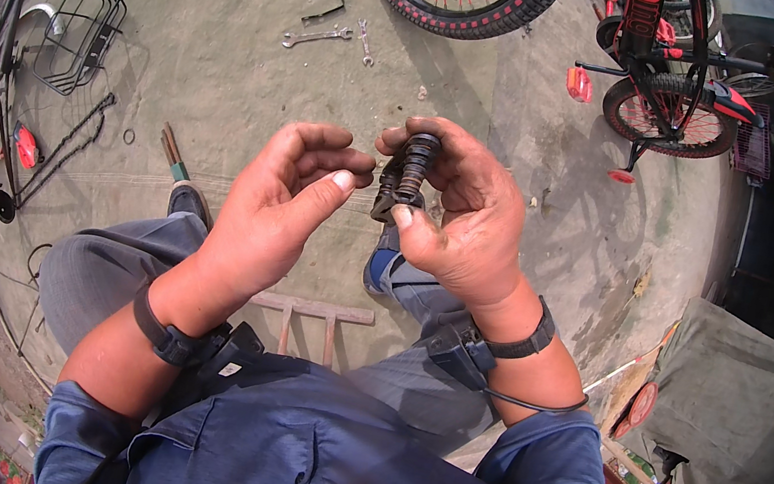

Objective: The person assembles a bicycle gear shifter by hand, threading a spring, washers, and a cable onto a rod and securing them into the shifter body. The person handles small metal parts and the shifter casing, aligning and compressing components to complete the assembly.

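My right hand (468, 209) is closed round a dark, greasy metal part with a ribbed, coil-like cylinder (413, 167). Its fingers curl over the top end while the thumb presses near the lower end. Just left of the part, my left hand (288, 196) holds nothing that I can see. Its fingers are loosely bent toward the part, with the thumb a little apart from them. The fingertips of both hands are darkened with grime. What the curled right fingers cover is hidden.
Wrenches (318, 37) and a bent black piece (325, 5) lie on the ground ahead. A red-spoked wheel (462, 26) and a bicycle (668, 94) stand beyond. At left are a black wire basket (80, 36) and a chain (68, 146). A wooden frame (314, 308) lies between my legs.
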Demonstrator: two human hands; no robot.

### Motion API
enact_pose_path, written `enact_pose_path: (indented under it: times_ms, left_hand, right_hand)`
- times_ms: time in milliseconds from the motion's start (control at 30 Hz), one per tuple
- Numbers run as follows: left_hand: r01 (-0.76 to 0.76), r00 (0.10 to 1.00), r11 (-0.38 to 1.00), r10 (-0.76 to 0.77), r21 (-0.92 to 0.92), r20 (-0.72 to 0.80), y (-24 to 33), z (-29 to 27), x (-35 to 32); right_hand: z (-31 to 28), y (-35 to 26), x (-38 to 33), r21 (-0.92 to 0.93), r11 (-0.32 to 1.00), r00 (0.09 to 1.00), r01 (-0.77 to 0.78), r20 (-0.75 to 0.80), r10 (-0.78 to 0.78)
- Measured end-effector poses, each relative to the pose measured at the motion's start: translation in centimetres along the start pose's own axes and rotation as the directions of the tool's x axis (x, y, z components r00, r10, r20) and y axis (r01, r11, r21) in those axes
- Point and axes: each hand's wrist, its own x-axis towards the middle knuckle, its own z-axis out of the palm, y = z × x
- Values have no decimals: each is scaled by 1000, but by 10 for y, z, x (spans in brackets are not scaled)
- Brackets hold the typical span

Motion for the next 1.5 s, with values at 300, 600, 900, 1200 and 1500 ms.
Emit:
enact_pose_path:
  times_ms: [300, 600, 900, 1200, 1500]
  left_hand:
    - [25, 967, 999, -34, 41, 254, 0, 11, -6]
    - [204, 956, 977, -185, -62, 228, 11, 20, -16]
    - [36, 994, 991, -49, 132, 97, 3, 24, -24]
    - [2, 999, 990, -10, 141, 53, -11, 27, -28]
    - [-7, 996, 999, 3, 43, 93, -12, 30, -30]
  right_hand:
    - [-16, -4, 2, 699, 673, 969, -244, 194, 151]
    - [-14, 4, 8, 777, 558, 956, -291, 253, 146]
    - [-8, 2, 8, 818, 478, 947, -319, 287, 141]
    - [-9, 0, 4, 788, 499, 933, -360, 302, 196]
    - [-8, 3, 3, 818, 466, 940, -337, 318, 122]
